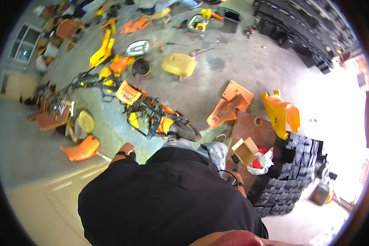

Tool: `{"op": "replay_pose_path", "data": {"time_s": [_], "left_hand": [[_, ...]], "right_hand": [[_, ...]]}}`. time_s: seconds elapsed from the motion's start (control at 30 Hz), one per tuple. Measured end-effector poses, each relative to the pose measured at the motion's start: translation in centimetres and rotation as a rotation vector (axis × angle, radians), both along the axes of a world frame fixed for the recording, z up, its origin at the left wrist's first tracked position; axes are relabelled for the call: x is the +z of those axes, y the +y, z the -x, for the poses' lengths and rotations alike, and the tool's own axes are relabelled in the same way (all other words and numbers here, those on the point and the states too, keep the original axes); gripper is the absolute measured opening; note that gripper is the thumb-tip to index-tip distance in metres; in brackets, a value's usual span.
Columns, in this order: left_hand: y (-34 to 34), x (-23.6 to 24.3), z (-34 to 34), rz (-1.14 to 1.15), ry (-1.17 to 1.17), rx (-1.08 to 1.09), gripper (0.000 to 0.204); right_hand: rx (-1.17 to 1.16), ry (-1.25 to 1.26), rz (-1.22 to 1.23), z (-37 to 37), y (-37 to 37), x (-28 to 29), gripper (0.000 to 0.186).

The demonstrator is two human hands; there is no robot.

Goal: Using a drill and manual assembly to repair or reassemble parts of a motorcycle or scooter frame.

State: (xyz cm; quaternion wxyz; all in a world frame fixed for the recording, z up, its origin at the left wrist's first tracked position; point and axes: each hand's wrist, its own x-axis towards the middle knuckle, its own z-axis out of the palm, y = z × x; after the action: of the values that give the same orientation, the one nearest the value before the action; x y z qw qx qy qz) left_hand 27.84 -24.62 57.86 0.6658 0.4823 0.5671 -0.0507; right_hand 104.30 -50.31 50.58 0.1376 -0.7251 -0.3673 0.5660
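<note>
Left hand (128,148) and right hand (239,179) low behind partly stripped orange-and-black motorbike (151,111)

The left fingers look curled in, though I can't tell whether they grip anything; the right ones are too blurred to read, near an open brown cardboard box (244,152) and a white plastic bag (267,158) on the right. The motorbike is just ahead, its black rubber rear tyre (187,132) nearest. Far beyond is a rounded yellow pad (179,64).

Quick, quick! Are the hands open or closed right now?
Left hand: too small and blurred to tell whether it's open or closed.
Right hand: next to a thin black loop; can't tell whether it's gripping.
</note>
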Motion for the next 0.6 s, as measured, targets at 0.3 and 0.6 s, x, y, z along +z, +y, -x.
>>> {"op": "replay_pose_path", "data": {"time_s": [0.3, 0.6], "left_hand": [[2.6, 9.0, -23.0, -0.060, 0.222, 0.477, 0.031], [-10.3, 2.5, -20.7, -0.093, 0.522, 0.249, 0.027]], "right_hand": [[-0.559, -0.147, 0.172, -22.2, 20.5, 5.6, 0.022], [-0.090, 0.042, 0.322, -19.2, 23.0, 11.1, 0.019]]}}
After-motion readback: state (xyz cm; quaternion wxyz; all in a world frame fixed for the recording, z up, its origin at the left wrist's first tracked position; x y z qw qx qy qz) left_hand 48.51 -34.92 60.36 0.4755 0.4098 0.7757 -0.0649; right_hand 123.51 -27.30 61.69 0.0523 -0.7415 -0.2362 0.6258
